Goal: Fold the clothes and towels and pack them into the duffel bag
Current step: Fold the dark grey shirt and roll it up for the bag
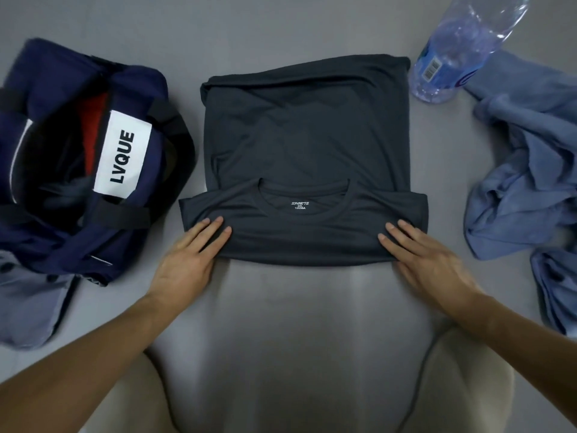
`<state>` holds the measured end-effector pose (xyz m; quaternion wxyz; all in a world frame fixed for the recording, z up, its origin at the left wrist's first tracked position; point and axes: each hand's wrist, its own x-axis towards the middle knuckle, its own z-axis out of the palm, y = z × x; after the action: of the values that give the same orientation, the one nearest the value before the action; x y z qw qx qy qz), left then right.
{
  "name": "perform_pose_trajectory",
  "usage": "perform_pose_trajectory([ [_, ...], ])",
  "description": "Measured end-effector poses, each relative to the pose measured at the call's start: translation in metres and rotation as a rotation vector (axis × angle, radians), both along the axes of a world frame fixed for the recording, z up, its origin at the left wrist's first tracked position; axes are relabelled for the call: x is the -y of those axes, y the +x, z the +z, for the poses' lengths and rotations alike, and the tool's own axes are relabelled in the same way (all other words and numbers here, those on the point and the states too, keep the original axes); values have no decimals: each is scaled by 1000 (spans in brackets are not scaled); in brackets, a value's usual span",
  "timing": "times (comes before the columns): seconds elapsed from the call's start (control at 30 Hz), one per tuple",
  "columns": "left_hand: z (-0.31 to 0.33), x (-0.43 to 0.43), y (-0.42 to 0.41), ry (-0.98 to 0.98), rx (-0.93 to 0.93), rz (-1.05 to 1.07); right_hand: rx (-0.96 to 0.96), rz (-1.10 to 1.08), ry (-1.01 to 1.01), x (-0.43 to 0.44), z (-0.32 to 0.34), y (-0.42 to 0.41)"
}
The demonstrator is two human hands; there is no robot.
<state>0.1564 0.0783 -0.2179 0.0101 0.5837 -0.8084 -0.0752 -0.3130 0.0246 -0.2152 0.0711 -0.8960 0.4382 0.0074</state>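
Hands, two, reaching in from the lower corners of the frame on bare forearms. At centre left, left hand [187,254], fingers straight and flat on the near left corner of the T-shirt [306,135]; grip apart, clamped on nothing, thumb hidden at the cloth's edge. At centre right, right hand [427,257], likewise flat on the near right corner, grip apart, thumb hidden.

One dark grey T-shirt, spread in the middle of the frame on the grey surface [296,307], sleeves tucked in, near band folded over with neck opening and white size print [300,205] facing up.

Lower left, one blue-grey garment [28,307], partly under the bag. On the right edge, one crumpled heap of blue cloth [515,189], well apart from the shirt; one piece or more, cannot tell.

Left of the shirt, just beside it, one navy duffel bag [134,85], mouth open upward, with one white label [123,156] reading LVQUE and two black straps [125,212]. Inside, one red piece [93,120] and one grey piece [68,192].

Upper right, one clear plastic bottle [452,57] with a blue barcode wrapper, standing just beside the shirt's far right corner.
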Motion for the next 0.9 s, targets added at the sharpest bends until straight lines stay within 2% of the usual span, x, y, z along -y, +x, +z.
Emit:
perform_pose_trajectory([
  [0.07, 4, -3, -5, 30, -16, 34, 16, -9, 58, 0, 9, 1],
  [0.23, 34, -8, 2, 133, -64, -72, 130, -69, 253, -18, 30, -11],
  [0.37, 69, 19, -1, 307, -200, 128, 264, -349, 322, 0, 58, -5],
  [0.47, 80, 60, 2, 325, -303, 281, 282, -525, 316, 35, 71, 2],
  [0.57, 83, 100, -2, 255, -253, 378, 335, -593, 287, 80, 71, 11],
  [0.63, 78, 117, -8, 184, -125, 375, 319, -631, 248, 102, 62, 16],
  [0.7, 70, 125, -17, 47, 28, 278, 243, -579, 128, 112, 51, 21],
  [0.8, 47, 116, -45, -71, -22, 129, 152, -250, -31, 100, 30, 33],
  [0.9, 16, 92, -65, 139, 5, 124, -94, -95, 120, 74, 6, 37],
])
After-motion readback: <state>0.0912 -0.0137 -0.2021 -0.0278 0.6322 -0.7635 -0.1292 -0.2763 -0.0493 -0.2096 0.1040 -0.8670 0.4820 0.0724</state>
